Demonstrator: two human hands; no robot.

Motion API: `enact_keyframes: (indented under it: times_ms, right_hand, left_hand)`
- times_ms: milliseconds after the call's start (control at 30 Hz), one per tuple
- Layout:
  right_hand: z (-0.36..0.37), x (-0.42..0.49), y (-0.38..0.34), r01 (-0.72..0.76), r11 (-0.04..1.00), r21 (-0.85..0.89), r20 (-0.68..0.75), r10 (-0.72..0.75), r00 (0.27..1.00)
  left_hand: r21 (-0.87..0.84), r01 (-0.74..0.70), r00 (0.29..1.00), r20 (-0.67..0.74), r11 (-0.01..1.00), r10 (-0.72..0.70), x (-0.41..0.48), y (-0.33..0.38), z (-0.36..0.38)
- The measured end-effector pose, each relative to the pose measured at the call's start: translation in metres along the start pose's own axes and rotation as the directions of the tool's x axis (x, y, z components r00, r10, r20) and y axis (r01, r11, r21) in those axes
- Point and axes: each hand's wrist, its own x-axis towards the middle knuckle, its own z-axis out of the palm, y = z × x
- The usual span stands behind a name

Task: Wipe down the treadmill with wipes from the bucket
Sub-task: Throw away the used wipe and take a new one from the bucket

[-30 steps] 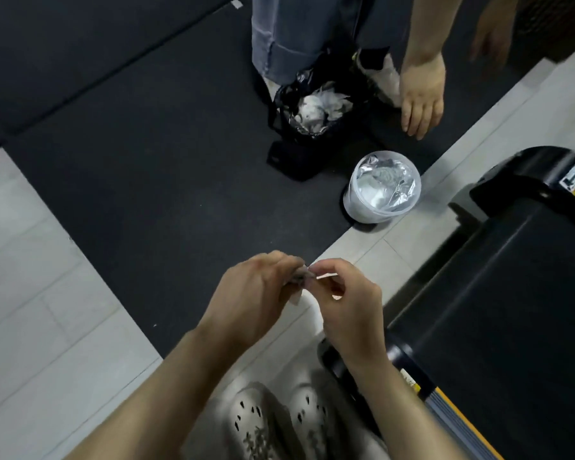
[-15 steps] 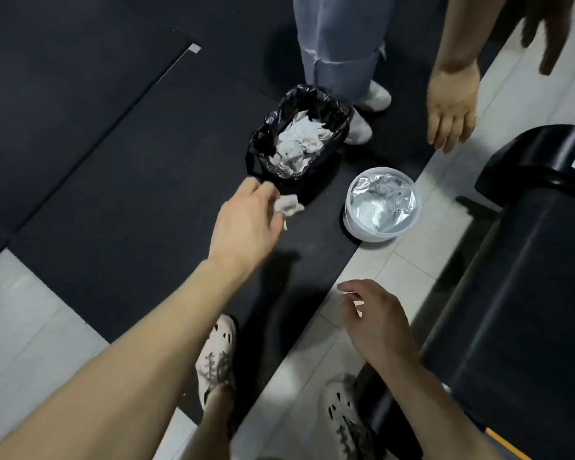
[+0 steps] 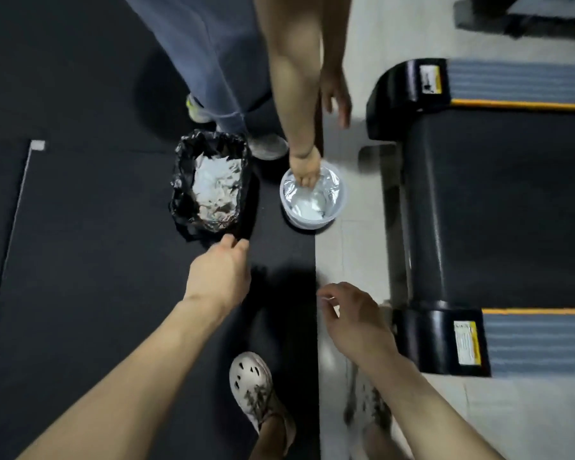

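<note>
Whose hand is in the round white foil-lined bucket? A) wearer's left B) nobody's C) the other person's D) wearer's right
C: the other person's hand dips into the round white foil-lined bucket; the wearer's left hand and right hand are both short of it.

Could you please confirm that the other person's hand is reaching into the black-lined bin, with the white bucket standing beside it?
Not quite. In the head view, the other person's hand is reaching into the white bucket, not the bin. The black-lined bin stands beside it, and that hand does not touch it.
</note>
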Motion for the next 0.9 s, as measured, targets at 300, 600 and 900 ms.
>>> enact_keyframes:
  times_ms: [300, 600, 900]
  right_hand:
    - [-0.020, -0.126, 0.002, -0.270, 0.962, -0.028, -0.229, 0.257, 0.939]
    - [0.028, -0.261, 0.036, -0.533, 0.846, 0.018, -0.343, 0.506, 0.791]
    - [0.081, -0.338, 0.038, -0.657, 0.740, 0.140, -0.433, 0.643, 0.632]
  left_hand:
    - [0.163, -0.487, 0.873, 0.065, 0.858, 0.484, -0.060, 0.072, -0.016]
    - [0.356, -0.799, 0.590, 0.316, 0.484, 0.743, -0.153, 0.112, 0.020]
    - [0.410, -0.885, 0.424, 0.514, 0.220, 0.746, -0.204, 0.135, 0.054]
